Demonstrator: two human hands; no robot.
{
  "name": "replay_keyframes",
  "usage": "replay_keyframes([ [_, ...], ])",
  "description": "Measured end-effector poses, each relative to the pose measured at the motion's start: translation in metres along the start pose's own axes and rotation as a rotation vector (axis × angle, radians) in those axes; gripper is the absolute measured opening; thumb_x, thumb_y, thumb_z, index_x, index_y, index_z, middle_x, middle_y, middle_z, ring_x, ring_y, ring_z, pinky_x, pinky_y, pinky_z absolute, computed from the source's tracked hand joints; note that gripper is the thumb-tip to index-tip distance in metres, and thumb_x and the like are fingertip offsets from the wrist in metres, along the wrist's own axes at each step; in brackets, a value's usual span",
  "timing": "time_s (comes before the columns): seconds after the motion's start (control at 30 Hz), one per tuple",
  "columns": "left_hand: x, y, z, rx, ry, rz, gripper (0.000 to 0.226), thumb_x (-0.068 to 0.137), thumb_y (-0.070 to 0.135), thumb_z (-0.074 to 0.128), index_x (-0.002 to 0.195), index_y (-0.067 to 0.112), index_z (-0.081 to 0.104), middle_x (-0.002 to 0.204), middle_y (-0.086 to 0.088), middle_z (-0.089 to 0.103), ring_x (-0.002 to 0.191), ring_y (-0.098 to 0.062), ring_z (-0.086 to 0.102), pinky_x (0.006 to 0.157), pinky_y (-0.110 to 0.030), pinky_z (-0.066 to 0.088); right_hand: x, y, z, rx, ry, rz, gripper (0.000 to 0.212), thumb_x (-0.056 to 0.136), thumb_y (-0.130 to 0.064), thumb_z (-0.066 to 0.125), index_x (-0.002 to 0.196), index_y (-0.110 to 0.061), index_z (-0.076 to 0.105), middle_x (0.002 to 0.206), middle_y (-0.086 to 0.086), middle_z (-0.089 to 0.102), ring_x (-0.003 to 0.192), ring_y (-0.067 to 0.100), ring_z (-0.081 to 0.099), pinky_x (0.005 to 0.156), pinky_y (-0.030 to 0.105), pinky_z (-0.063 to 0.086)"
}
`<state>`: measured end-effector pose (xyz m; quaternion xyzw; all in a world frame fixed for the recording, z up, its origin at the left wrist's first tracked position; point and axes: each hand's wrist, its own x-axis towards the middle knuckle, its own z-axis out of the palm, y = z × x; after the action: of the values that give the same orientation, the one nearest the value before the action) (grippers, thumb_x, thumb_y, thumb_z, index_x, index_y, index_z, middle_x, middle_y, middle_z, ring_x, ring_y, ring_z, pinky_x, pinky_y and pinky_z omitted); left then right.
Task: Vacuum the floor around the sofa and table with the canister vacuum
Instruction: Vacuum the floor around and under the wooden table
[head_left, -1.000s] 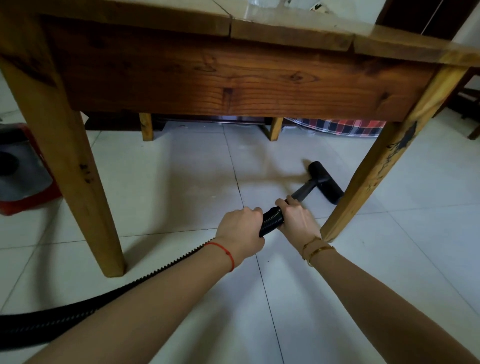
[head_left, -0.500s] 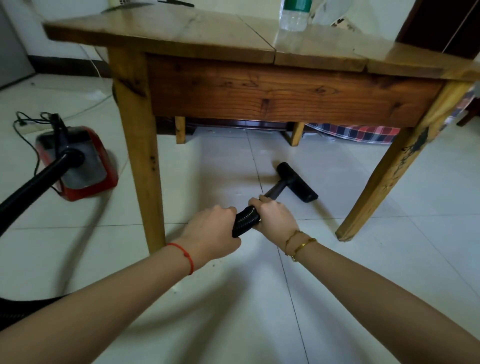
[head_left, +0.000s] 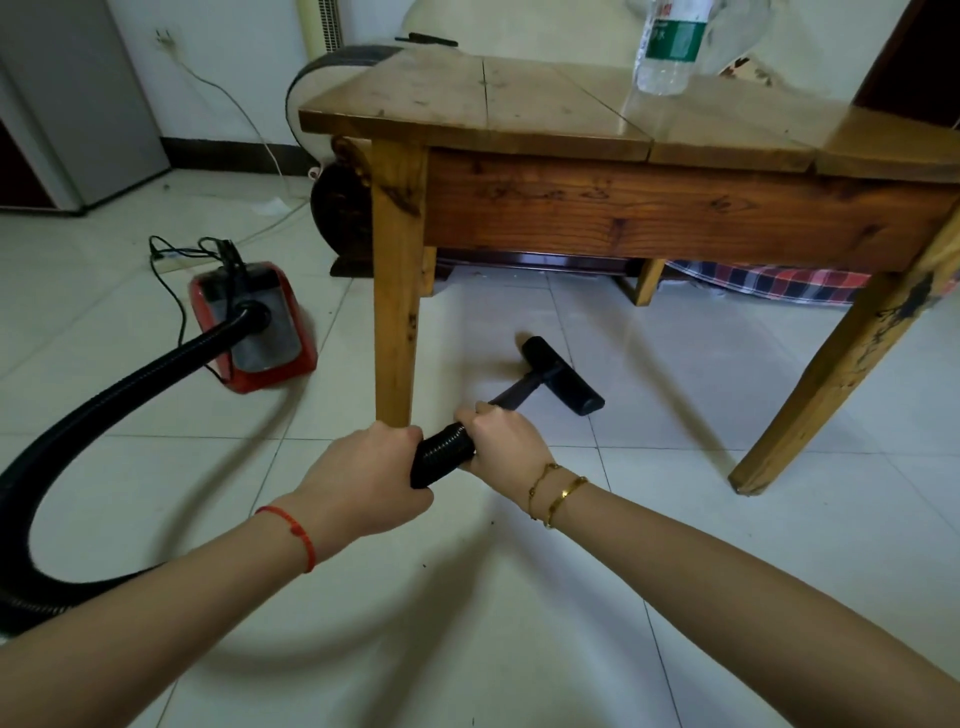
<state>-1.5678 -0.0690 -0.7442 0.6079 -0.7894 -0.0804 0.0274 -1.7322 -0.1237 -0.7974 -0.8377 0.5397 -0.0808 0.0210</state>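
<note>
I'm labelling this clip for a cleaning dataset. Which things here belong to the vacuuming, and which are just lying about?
Part of the job:
vacuum
hose, gripped by left hand and right hand
floor nozzle
table
floor

Just lying about:
water bottle on the table
plaid cloth behind it
power strip

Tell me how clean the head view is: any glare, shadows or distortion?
Head view: sharp overall; wide-angle bending shows at the table edges; soft glare on the tabletop below the bottle; dim under the table, floor nozzle still readable; forearm shadows on the tiles.
</note>
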Motion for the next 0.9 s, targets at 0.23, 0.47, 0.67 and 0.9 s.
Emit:
replay_keyframes([
  [0.23,0.027,0.027,0.021,-0.084,-0.025,0.005,0.019,0.077,0.029,0.059,0.094,0.022,0.053,0.072,0.005,0.054,0.067,-0.018,0.059,0.057,-0.027,0.049,0.002,0.042,0.008,0.004,-0.006,0.022,0.025,0.086,-0.020,0.064,0.106,-0.009,0.055,0.105,0.011,0.058,0.093,0.030,0.058,0.077,0.038,0.053],
  [0.47,0.097,0.084,0.051,-0.235,-0.062,0.010,0.016,0.076,0.024,0.060,0.089,0.018,0.053,0.079,0.001,0.058,0.071,-0.021,0.060,0.057,-0.029,0.048,0.011,0.134,0.016,0.037,-0.008,0.060,0.030,0.082,-0.012,0.067,0.109,-0.010,0.055,0.114,0.010,0.056,0.102,0.031,0.058,0.084,0.040,0.053],
  [0.67,0.167,0.134,0.069,-0.306,-0.087,0.003,0.016,0.077,0.023,0.061,0.087,0.016,0.050,0.078,0.001,0.052,0.066,-0.020,0.052,0.048,-0.024,0.035,0.029,0.218,0.018,0.069,-0.051,0.119,0.023,0.084,-0.011,0.064,0.106,-0.011,0.056,0.119,0.012,0.055,0.095,0.035,0.062,0.084,0.039,0.053],
  [0.9,0.232,0.172,0.084,-0.378,-0.094,0.037,0.019,0.077,0.023,0.063,0.091,0.014,0.055,0.082,-0.003,0.058,0.067,-0.020,0.058,0.051,-0.023,0.042,0.050,0.285,0.012,0.093,-0.089,0.142,0.014,0.086,-0.011,0.063,0.098,-0.010,0.055,0.111,0.013,0.057,0.104,0.036,0.059,0.091,0.043,0.048],
])
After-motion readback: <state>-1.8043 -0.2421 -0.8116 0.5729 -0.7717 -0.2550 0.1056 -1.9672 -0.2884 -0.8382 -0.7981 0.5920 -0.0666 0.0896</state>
